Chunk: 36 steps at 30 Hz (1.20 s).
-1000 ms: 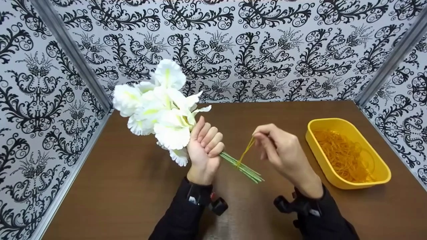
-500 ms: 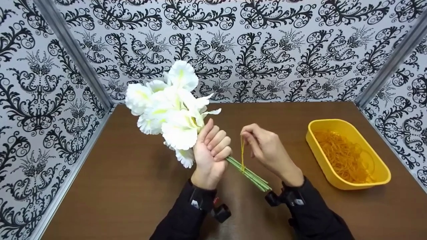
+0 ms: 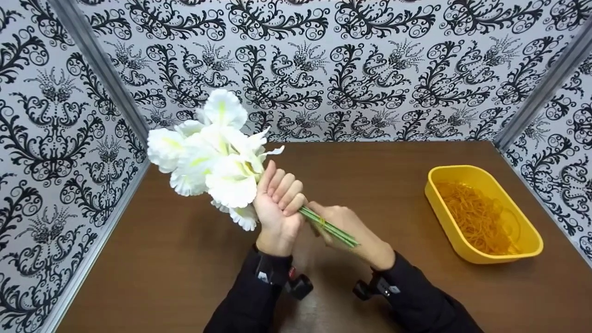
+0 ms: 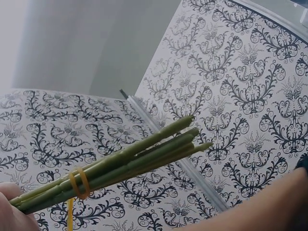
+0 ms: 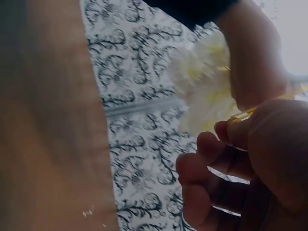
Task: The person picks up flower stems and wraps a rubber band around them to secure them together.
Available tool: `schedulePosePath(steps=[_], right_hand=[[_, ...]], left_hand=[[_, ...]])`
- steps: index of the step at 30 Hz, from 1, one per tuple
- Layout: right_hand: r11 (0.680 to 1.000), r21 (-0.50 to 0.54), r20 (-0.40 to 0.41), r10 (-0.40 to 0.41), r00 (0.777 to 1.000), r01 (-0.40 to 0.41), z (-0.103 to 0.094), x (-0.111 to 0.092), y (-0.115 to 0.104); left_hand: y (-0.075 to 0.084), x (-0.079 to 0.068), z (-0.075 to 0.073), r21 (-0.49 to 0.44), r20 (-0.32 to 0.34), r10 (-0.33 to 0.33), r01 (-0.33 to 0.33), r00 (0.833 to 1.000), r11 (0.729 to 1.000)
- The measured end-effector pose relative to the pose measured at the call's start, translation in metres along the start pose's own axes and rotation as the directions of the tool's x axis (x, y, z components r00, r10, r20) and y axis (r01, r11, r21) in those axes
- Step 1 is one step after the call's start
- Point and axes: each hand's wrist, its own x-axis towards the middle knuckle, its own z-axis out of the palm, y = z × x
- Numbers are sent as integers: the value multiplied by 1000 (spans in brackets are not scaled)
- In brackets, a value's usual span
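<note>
My left hand grips a bunch of white artificial flowers by its green stems. The blooms lean to the upper left and the stem ends point to the lower right. In the left wrist view, a yellow rubber band loops round the stems, with one strand running downward. My right hand lies behind and beneath the stems, close to the left hand. Between its thumb and index finger it pinches the stretched band, seen in the right wrist view. In the head view, the stems partly hide that hand's fingers.
A yellow tub filled with rubber bands stands at the right of the brown table. Patterned wall panels enclose the table at the back and sides.
The right hand, holding the band, has gone from above the stems down and left to beneath them. The left hand with the flowers shifted right, then back left.
</note>
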Motion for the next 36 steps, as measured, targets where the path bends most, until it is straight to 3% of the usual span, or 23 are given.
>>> schedulePosePath(steps=[7, 16, 26, 36], right_hand=[[998, -13, -35, -67, 997, 66, 8, -1, -15], [960, -213, -171, -222, 960, 184, 13, -2, -38], [985, -148, -40, -99, 994, 92, -1, -6, -60], [990, -131, -24, -52, 998, 48, -24, -10, -77]], left_hand=[[10, 2, 2, -23, -47, 79, -80, 996, 996], [28, 3, 7, -50, -31, 143, -145, 989, 988], [34, 3, 7, -77, 40, 120, -117, 992, 990], [32, 3, 6, 26, 5, 249, -249, 969, 968]])
